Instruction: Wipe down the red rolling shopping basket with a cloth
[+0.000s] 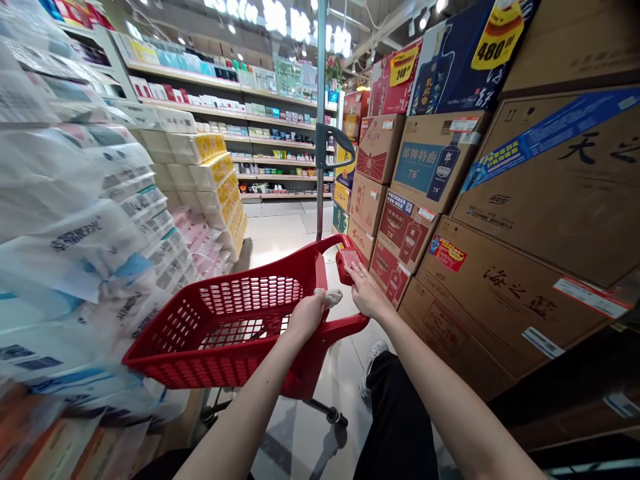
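A red plastic shopping basket cart (210,353) stands tilted in front of me on the shop floor, and I can see nothing inside it. My left hand (306,316) is closed on the basket's near rim, with a bit of white cloth or paper (330,296) sticking out of the fist. Fingers of my right hand (364,291) are wrapped over the red handle end (347,259) at the basket's right corner. A grey pull handle pole (321,127) rises from the cart's far end.
Packs of tissue and toilet paper (80,233) are stacked close on the left. Tall piles of cardboard liquor cartons (500,220) line the right. A tiled aisle (280,233) runs ahead to stocked shelves (270,133). My dark trouser leg and shoe (373,363) are below.
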`<control>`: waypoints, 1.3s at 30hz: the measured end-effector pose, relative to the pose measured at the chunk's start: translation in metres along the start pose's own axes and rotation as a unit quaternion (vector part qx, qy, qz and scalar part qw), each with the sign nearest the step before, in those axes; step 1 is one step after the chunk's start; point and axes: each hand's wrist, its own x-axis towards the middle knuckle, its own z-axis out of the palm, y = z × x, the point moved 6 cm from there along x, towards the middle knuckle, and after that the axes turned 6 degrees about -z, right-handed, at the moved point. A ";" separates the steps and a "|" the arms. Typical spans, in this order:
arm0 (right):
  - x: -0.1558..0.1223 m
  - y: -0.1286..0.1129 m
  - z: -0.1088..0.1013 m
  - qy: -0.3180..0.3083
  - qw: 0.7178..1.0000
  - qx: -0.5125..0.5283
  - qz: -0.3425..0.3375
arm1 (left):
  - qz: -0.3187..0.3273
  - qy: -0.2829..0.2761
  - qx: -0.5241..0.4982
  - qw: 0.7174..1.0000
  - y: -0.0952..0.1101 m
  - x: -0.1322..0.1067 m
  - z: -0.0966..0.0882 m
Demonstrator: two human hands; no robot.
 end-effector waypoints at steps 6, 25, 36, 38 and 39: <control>-0.009 -0.003 0.003 -0.002 1.000 -0.025 0.007 | 0.006 0.057 -0.003 0.998 -0.002 -0.014 -0.003; 0.042 0.018 0.006 -0.050 0.990 -0.072 0.113 | -0.008 0.172 -0.182 0.968 -0.004 -0.007 -0.004; 0.041 0.009 0.005 -0.044 0.993 -0.052 0.091 | 0.059 0.235 -0.234 0.942 0.006 0.052 -0.022; 0.041 0.009 0.006 -0.044 0.994 -0.053 0.089 | 0.103 0.223 -0.202 0.948 0.014 0.049 -0.022; 0.040 0.010 0.007 -0.044 0.994 -0.054 0.089 | 0.125 0.213 -0.194 0.949 0.017 0.046 -0.022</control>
